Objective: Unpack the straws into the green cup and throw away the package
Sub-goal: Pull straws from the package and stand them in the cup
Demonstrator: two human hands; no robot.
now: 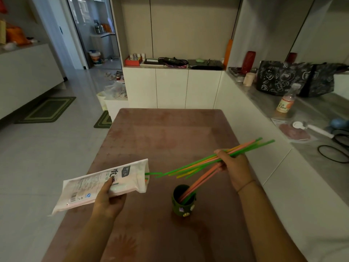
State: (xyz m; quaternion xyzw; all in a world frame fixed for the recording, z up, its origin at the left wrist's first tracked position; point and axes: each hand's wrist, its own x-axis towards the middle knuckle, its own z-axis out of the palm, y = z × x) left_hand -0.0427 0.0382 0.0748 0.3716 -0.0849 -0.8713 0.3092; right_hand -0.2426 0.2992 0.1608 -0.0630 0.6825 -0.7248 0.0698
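The left hand gripped the white straw package above the table's left edge, its open mouth facing right. The right hand was closed around a bundle of straws, its tips near that mouth. The green cup stood between both hands, already holding several straws.

The left hand covers part of the white package, whose small print is too fine to read. The right hand hides the middle of the straw bundle. Straw ends inside the green cup are hidden. The bench runs past the bottom edge.
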